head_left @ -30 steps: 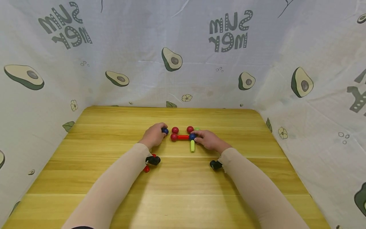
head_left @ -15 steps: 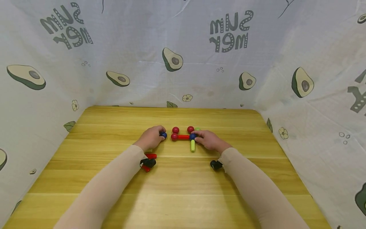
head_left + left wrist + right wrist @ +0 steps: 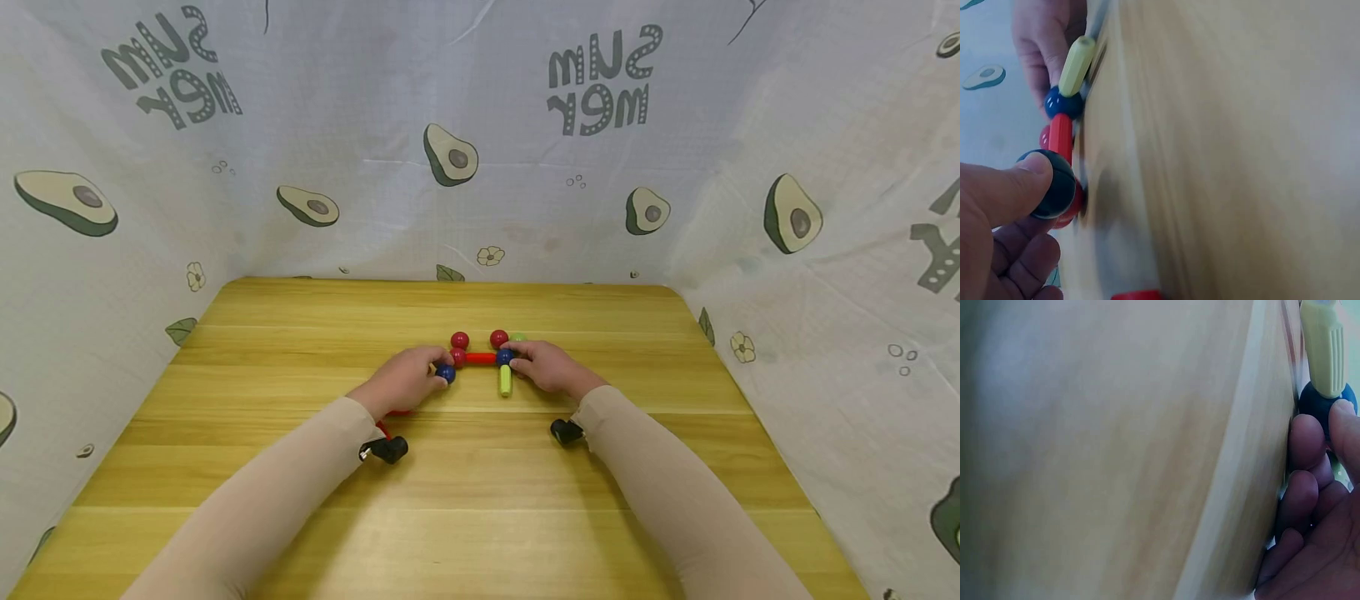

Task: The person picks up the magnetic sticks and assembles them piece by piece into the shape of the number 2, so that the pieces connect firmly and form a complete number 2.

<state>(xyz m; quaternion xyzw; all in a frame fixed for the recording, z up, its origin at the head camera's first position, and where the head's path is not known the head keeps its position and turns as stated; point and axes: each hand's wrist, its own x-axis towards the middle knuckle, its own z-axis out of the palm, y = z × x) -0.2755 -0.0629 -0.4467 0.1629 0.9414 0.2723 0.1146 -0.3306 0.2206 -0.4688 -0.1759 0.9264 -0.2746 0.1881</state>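
My left hand (image 3: 405,379) pinches a loose blue ball (image 3: 446,374) between thumb and fingers. In the left wrist view this ball (image 3: 1054,190) overlaps the red ball at the near end of a joined toy piece. That piece has a red ball (image 3: 457,357), a red rod (image 3: 480,359) and a second blue ball (image 3: 506,357). A yellow-green rod (image 3: 506,382) sticks out of the second blue ball toward me. My right hand (image 3: 551,367) grips that blue ball with thumb and fingertips, as the right wrist view also shows.
Behind the joined piece lie two dark red balls (image 3: 460,340) and a light green ball (image 3: 517,338), partly hidden by the right hand. Red pieces (image 3: 384,430) lie under the left wrist, mostly covered. A printed cloth (image 3: 525,208) hangs along the table's back edge.
My left hand has carried its blue ball toward me and then rightward, to just in front of the red ball. The right hand keeps its hold in place.
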